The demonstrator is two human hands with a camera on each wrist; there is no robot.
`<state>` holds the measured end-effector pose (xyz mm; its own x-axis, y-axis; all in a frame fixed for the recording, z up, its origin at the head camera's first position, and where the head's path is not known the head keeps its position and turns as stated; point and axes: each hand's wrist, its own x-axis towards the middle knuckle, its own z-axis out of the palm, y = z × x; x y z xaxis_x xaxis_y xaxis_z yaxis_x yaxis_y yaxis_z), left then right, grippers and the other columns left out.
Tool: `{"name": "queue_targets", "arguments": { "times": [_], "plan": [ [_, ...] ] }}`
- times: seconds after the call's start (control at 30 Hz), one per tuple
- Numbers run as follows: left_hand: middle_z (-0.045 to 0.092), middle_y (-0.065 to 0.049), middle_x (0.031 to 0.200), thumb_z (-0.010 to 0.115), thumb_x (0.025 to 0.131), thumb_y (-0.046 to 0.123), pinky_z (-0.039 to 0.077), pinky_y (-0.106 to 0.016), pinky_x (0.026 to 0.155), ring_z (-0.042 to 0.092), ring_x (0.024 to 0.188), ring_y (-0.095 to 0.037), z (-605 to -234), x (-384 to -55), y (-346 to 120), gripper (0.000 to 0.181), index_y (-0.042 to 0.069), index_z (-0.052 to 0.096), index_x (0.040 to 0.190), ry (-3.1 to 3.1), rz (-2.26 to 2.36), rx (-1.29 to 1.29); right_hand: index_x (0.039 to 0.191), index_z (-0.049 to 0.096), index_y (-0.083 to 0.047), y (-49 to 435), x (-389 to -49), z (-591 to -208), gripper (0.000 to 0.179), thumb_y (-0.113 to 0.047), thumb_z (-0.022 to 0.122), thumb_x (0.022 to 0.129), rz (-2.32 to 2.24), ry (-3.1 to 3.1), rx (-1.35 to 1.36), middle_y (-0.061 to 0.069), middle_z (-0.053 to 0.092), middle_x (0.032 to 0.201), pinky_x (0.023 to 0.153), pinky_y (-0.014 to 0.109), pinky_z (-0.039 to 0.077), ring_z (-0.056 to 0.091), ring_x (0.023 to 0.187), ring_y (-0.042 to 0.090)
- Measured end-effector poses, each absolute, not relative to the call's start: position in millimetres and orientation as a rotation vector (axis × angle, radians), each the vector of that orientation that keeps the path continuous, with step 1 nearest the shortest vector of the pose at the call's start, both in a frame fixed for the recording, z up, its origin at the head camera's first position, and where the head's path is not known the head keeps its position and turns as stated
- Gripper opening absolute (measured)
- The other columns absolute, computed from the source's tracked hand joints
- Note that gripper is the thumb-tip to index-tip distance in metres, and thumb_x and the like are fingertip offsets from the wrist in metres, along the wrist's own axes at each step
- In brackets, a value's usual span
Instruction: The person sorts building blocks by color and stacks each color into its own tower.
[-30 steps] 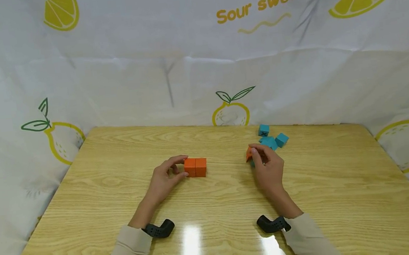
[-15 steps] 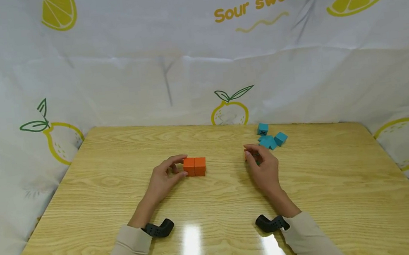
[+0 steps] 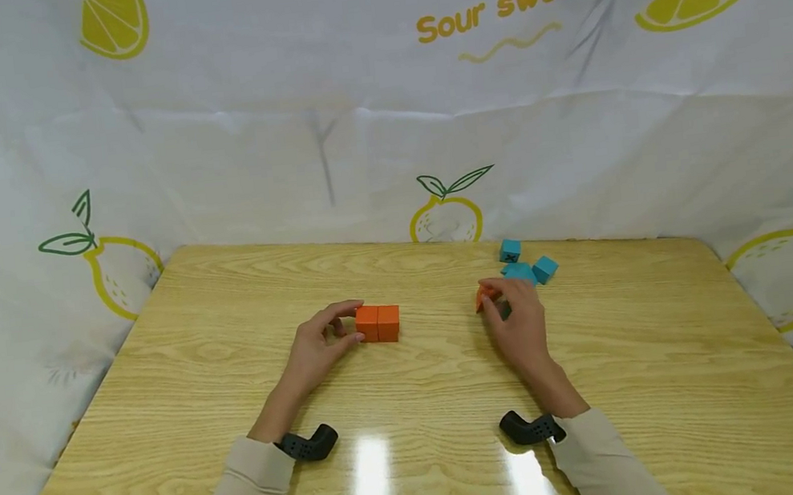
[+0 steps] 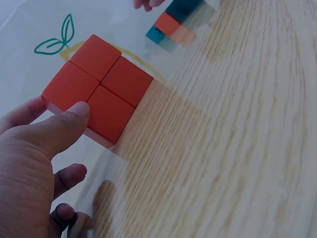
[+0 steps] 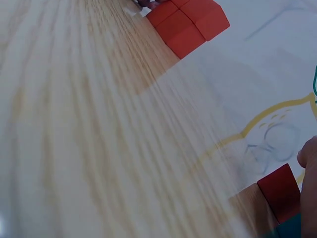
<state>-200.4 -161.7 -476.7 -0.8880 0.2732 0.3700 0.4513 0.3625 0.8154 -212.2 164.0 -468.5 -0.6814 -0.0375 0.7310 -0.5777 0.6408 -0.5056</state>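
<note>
My left hand (image 3: 316, 349) pinches the left end of a two-by-two block of orange cubes (image 3: 379, 323). In the left wrist view, the thumb (image 4: 77, 113) presses a face of the block and the index finger is partly hidden behind it. My right hand (image 3: 520, 319) is bent over a separate orange cube (image 3: 485, 298), fingers loosely curved. That cube (image 5: 279, 193) has a teal cube (image 5: 291, 227) beside it in the right wrist view, below a fingertip (image 5: 306, 151). From the left wrist view, the fingers (image 4: 147, 4) stand a little above the orange cube (image 4: 167, 24).
Several teal pieces lie past my right hand: a marked cube (image 3: 510, 251), a plain cube (image 3: 545, 269) and a jagged-looking one (image 3: 519, 273). The wooden table (image 3: 430, 429) ends against a white cloth (image 3: 328, 150) printed with lemons.
My right hand shifts slightly left, then a little back to the right, uncovering more of the orange cube. The left hand and its orange cubes stay in place.
</note>
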Motion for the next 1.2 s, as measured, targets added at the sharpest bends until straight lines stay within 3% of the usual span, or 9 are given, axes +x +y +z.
{"name": "queue_targets", "arguments": {
  "times": [0.1,0.27,0.67,0.87,1.2],
  "plan": [
    [0.062,0.009,0.112,0.073,0.086,0.016,0.040,-0.030,0.062,0.049,0.079,-0.016,-477,-200,-162,0.047,0.026,0.059,0.130,-2.443,-1.556,-0.660,0.105,0.067,0.003,166,-216,-471,0.024,0.007,0.071,0.081,0.904,-2.158,0.509,0.018,0.064,0.098,0.082,0.049,0.035,0.050,0.093,0.038],
    [0.063,0.008,0.111,0.073,0.085,0.015,0.040,-0.029,0.062,0.050,0.079,-0.016,-477,-200,-162,0.048,0.028,0.059,0.129,-2.440,-1.564,-0.656,0.107,0.068,0.001,168,-216,-474,0.024,0.002,0.070,0.083,0.851,-2.188,0.490,0.019,0.062,0.106,0.078,0.054,0.027,0.045,0.098,0.039],
    [0.063,0.000,0.110,0.072,0.085,0.013,0.039,-0.032,0.065,0.048,0.080,-0.023,-474,-198,-160,0.046,0.019,0.060,0.129,-2.441,-1.643,-0.622,0.116,0.065,-0.001,172,-215,-475,0.028,-0.003,0.067,0.087,0.771,-2.301,0.427,0.017,0.063,0.112,0.083,0.059,0.022,0.043,0.109,0.039],
    [0.063,-0.008,0.110,0.070,0.085,0.002,0.038,-0.034,0.064,0.048,0.080,-0.030,-467,-195,-158,0.047,0.009,0.059,0.130,-2.460,-1.622,-0.616,0.114,0.066,-0.002,171,-214,-475,0.027,-0.007,0.069,0.088,0.779,-2.340,0.428,0.018,0.065,0.108,0.087,0.059,0.020,0.041,0.110,0.040],
    [0.062,-0.011,0.106,0.069,0.086,-0.002,0.039,-0.032,0.065,0.048,0.078,-0.026,-439,-180,-154,0.042,0.000,0.059,0.127,-2.440,-1.624,-0.647,0.111,0.069,-0.003,169,-213,-471,0.025,-0.014,0.070,0.089,0.715,-2.357,0.441,0.015,0.068,0.096,0.083,0.056,0.020,0.043,0.105,0.040]
  ]
}}
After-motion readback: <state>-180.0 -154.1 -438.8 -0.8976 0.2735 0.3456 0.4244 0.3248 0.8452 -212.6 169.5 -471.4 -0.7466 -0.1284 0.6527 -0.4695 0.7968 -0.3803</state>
